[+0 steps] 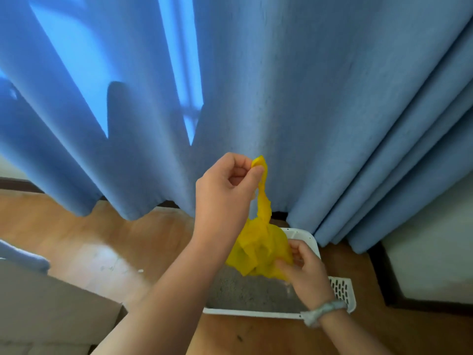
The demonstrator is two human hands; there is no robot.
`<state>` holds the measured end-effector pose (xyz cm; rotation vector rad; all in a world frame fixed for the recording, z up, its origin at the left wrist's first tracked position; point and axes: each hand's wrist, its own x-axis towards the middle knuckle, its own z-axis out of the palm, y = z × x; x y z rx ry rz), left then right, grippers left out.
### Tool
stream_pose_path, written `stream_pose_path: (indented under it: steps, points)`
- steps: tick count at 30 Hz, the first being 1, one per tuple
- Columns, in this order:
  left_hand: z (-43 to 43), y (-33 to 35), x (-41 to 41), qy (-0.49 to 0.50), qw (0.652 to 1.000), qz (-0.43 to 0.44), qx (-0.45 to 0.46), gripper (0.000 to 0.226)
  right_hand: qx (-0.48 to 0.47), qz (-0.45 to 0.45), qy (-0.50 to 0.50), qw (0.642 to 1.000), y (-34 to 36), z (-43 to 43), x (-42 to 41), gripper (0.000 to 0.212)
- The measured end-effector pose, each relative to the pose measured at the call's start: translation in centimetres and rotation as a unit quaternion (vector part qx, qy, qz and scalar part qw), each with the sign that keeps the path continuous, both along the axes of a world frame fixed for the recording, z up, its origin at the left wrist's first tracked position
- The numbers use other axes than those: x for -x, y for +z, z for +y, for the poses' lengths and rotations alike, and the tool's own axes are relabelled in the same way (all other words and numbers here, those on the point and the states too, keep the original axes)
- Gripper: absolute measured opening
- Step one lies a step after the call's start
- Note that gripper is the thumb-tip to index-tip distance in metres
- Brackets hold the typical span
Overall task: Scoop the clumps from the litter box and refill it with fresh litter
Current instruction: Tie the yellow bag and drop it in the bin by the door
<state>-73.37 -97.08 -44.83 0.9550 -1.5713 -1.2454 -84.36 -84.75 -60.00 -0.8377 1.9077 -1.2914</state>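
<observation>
Hanging straight down from the left hand (225, 190), which pinches its top, the yellow bag (258, 247) is pinched lower by the right hand (305, 270).

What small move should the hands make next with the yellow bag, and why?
Probably spread the bag open: the left hand pinches its handle high, the right hand pinches its crumpled body above the litter box, and no mouth shows yet for clumps.

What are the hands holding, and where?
A yellow bag: the left hand pinches its stretched top end, the right hand grips its bunched lower part.
</observation>
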Motion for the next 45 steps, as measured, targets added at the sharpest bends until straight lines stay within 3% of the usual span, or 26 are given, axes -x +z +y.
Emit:
stream_pose_path:
  steps: [14, 21, 29, 35, 40, 45]
  points:
    - [1.7, 36.0, -0.9, 0.008, 1.0, -0.01, 0.018, 0.013, 0.01, 0.038, -0.011, 0.999, 35.2, 1.3, -1.7, 0.027]
    - [4.3, 48.4, -1.1, 0.025, 0.999, 0.001, 0.036, 0.016, 0.024, 0.045, -0.006, 0.999, 47.7, 3.2, -2.2, 0.028]
    - [6.7, 53.4, -1.2, -0.015, 0.999, 0.028, 0.027, 0.016, 0.044, 0.044, -0.063, 0.996, 52.3, 6.7, -3.1, 0.025]
    - [9.1, 55.0, -2.1, -0.125, 0.991, 0.038, 0.038, 0.017, 0.05, 0.068, -0.164, 0.983, 53.7, 9.8, -6.0, 0.028]
    - [11.4, 56.5, -2.9, -0.221, 0.973, 0.036, 0.066, 0.02, 0.057, 0.061, -0.248, 0.965, 54.4, 12.2, -9.3, 0.016]
    - [14.5, 58.2, -3.6, -0.304, 0.949, 0.052, 0.063, 0.017, 0.054, 0.06, -0.323, 0.943, 55.5, 15.8, -11.8, 0.021]
